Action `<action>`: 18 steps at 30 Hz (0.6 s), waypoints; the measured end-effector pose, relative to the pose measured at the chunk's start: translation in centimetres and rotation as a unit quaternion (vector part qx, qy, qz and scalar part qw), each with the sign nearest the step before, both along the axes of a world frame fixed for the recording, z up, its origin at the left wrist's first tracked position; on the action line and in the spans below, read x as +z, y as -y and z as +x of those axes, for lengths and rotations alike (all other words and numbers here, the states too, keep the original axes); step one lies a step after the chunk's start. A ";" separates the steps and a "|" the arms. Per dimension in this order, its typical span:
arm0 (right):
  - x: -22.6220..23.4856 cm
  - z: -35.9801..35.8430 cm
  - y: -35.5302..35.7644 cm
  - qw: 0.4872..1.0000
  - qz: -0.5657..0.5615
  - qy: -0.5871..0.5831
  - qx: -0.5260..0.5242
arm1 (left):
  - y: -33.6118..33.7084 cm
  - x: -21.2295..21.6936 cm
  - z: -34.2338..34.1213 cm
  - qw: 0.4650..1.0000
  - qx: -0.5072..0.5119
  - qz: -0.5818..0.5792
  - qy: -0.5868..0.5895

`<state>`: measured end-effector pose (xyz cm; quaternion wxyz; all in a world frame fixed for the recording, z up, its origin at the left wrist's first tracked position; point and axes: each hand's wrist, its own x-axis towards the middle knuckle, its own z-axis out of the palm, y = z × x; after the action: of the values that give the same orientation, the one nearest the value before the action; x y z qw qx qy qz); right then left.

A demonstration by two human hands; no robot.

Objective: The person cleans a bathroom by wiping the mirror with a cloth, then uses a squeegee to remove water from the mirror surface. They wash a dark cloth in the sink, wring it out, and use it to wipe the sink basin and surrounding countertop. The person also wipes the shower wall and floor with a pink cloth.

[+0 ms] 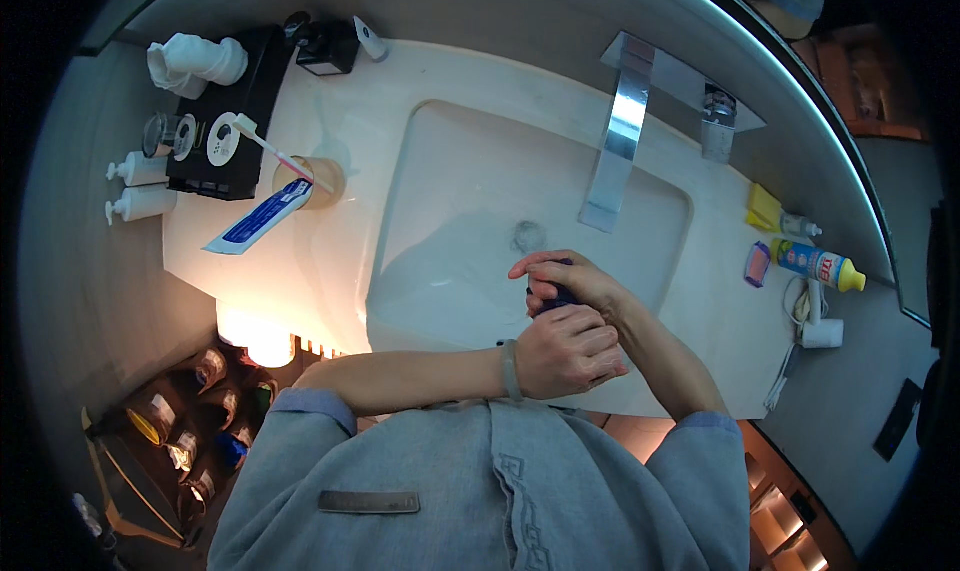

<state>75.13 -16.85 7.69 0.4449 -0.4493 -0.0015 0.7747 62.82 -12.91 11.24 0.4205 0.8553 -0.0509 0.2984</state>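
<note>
Both hands meet over the front of the white sink basin (pixel 460 151). A bunched dark purple cloth (pixel 556 299) shows in part between them; most of it is hidden by fingers. My right hand (pixel 585 283) is curled around its upper part. Just below, my left hand (pixel 568 356) is closed in a fist against the same bundle, with its back turned up and a grey band on the wrist. Beyond the hands lies the round drain (pixel 528 237). The flat chrome faucet (pixel 620 131) reaches over the basin, apart from both hands, and I see no water running from it.
On the left counter a toothpaste tube (pixel 262 218) and a toothbrush (pixel 280 155) stand in a cup (pixel 327 183), near a black organizer (pixel 240 121). At right are a yellow-capped bottle (pixel 815 263), a pink sponge (pixel 757 264) and a white hair dryer (pixel 820 321). A mirror edges the back.
</note>
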 end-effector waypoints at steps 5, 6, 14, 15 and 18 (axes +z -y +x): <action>-1.7 -0.2 -0.1 0.990 -0.015 0.050 0.130 | 1.9 -2.9 -0.2 0.993 -0.060 0.098 -0.013; -1.6 -0.3 -0.2 0.985 -0.010 0.088 0.149 | 2.1 -3.4 -0.2 0.989 -0.070 0.129 -0.016; -4.7 -1.0 0.2 0.953 0.009 0.186 0.237 | 4.2 -7.3 -0.2 0.967 -0.137 0.200 -0.083; -4.9 -0.9 0.1 0.949 0.013 0.202 0.243 | 4.3 -7.8 -0.2 0.963 -0.148 0.205 -0.096; -5.8 -1.3 0.2 0.944 -0.004 0.222 0.243 | 4.9 -8.9 0.0 0.966 -0.131 0.207 -0.086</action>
<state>73.84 -17.09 1.86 0.2295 -0.5979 -0.2062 0.7398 62.85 -17.77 2.33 0.2729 0.9320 -0.1865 0.1488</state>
